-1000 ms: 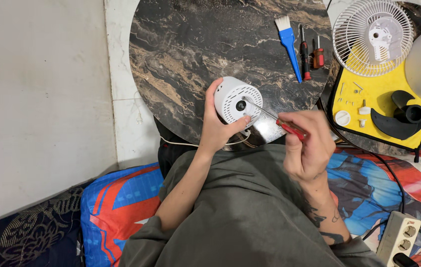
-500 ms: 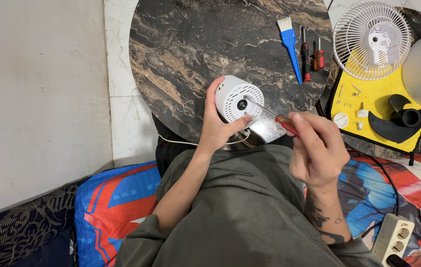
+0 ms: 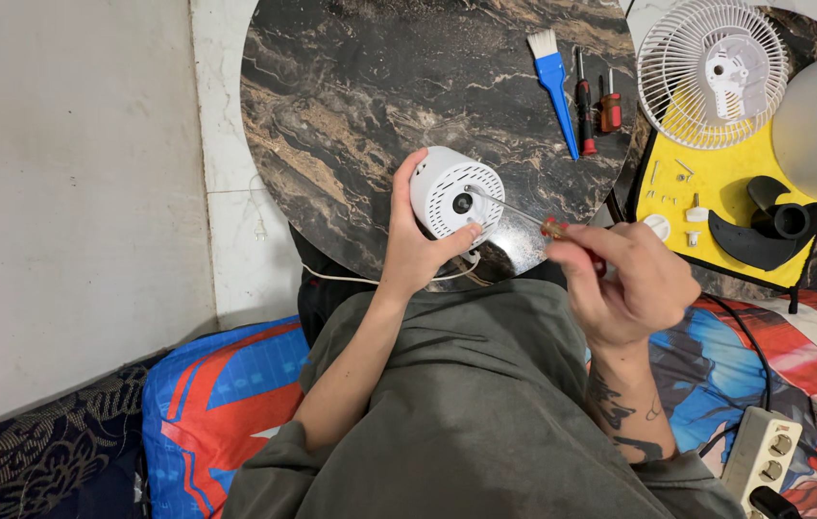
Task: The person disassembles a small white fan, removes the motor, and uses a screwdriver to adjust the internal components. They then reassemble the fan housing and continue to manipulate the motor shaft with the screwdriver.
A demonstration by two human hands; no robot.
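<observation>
The left hand point(image 3: 418, 252) wraps the white round motor housing point(image 3: 456, 197) at the near edge of the dark marbled round worktop point(image 3: 360, 106), thumb across its lower rim and fingers point(image 3: 404, 183) curled round the far side, pressed against the shell. The right hand point(image 3: 631, 284) closes its fingers point(image 3: 610, 252) round the red handle of a screwdriver point(image 3: 524, 213), whose thin shaft runs up and left to the vented face of the housing, the tip close beside the dark centre hole; whether it sits in a screw head cannot be told.

To do this well, the shaft should, in my judgement, line up straight with the screw, not slanted as the long reach invites, and the left hand should brace the housing against the worktop so it does not roll. Firm push along the shaft while turning should keep the tip from slipping out and marring the plastic.

A white cord point(image 3: 360, 279) trails from under the housing toward the lap. Farther off lie a blue brush point(image 3: 554, 77), 2 more screwdrivers point(image 3: 585, 101), and a yellow mat point(image 3: 716, 207) carrying loose screws, a black fan blade point(image 3: 764, 231) and a white fan grille point(image 3: 711, 72); screws taken out would be safest set there.
</observation>
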